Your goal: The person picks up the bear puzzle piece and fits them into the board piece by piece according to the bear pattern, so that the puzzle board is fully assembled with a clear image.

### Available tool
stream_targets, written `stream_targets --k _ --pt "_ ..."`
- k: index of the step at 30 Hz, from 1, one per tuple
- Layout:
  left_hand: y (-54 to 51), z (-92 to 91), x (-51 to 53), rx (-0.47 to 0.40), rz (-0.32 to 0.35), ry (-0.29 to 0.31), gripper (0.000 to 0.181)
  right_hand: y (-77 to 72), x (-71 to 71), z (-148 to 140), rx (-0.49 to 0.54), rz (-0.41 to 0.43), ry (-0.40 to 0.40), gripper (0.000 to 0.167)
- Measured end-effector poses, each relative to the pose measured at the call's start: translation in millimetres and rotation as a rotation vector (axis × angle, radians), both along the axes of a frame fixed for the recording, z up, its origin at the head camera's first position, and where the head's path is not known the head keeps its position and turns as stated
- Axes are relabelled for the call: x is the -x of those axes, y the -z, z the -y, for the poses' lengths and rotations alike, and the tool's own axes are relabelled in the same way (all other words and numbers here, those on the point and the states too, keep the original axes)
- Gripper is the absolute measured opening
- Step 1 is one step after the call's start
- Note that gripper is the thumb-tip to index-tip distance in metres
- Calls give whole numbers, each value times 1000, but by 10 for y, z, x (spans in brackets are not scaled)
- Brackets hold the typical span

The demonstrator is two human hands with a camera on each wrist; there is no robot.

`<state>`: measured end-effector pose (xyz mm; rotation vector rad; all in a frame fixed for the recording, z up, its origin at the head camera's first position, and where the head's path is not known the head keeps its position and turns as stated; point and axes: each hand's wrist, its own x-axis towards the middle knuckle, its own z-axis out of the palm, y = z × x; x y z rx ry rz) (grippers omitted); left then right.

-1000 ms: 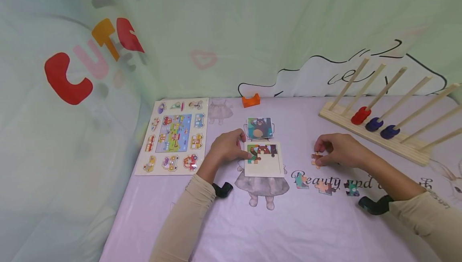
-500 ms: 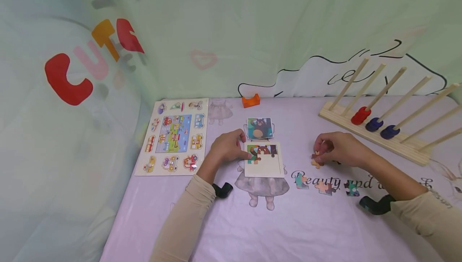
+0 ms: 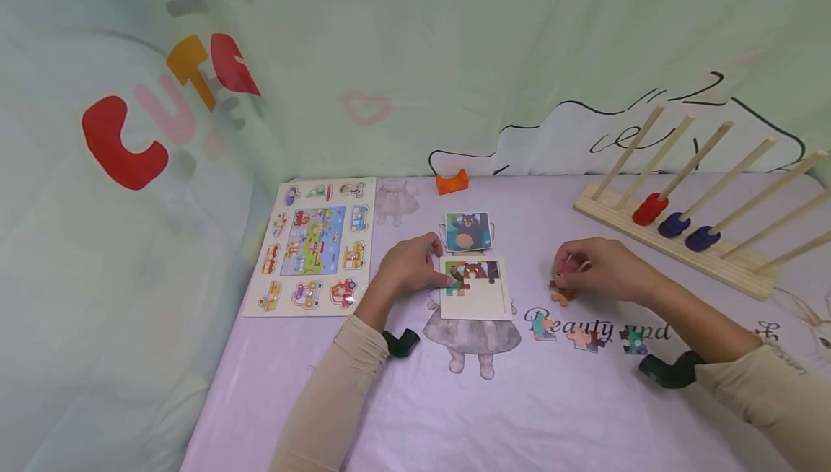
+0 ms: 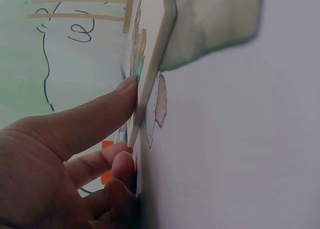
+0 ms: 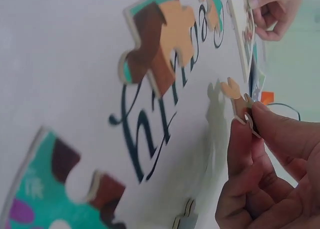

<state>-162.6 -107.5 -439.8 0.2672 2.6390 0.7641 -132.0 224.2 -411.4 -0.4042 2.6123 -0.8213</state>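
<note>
My left hand (image 3: 407, 264) holds the left edge of a small wooden puzzle board (image 3: 477, 306), its thumb on the face and its fingers at the side. Several fitted pieces form a brown bear's head along the board's upper part; the lower part shows bare wood. To the right, my right hand (image 3: 604, 270) pinches a brown and tan jigsaw piece (image 5: 235, 96) between thumb and fingers, tilted and just above the cloth. Below that hand lie three loose pieces: a teal one (image 3: 542, 328), a tan and brown one (image 3: 586, 338) and a dark green one (image 3: 633, 341).
A bear picture card (image 3: 467, 232) lies just behind the board. An orange block (image 3: 451, 182) is farther back. At left lies a vehicle peg puzzle (image 3: 311, 241). A wooden rack of upright rods (image 3: 682, 241) with red and blue beads stands at right.
My right hand has shifted slightly left with the jigsaw piece, which has turned in the fingers. The left hand and the puzzle board stay in place.
</note>
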Motion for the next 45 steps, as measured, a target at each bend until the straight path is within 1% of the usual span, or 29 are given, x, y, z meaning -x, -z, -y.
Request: stream_targets --k 10,19,23,29,34,38,42,45 --pt "-6 0 0 7 -4 4 46 -7 -6 209 29 25 -19 13" --pt "1 2 -4 9 -11 3 45 -45 -8 435 98 96 -18 13" --pt "5 2 -4 5 -14 4 45 -52 2 526 107 121 -14 14" --pt "4 5 0 10 -17 8 46 -51 25 630 112 123 -21 13" --pt "7 11 6 14 -22 15 45 -41 34 700 125 92 -49 16" --pt "13 12 10 16 -26 19 45 -41 32 764 158 108 -65 19" --pt "-14 12 1 4 -25 17 45 -19 37 826 193 122 -74 19" --pt "-30 12 -6 -2 -22 15 45 4 48 869 195 111 -68 17"
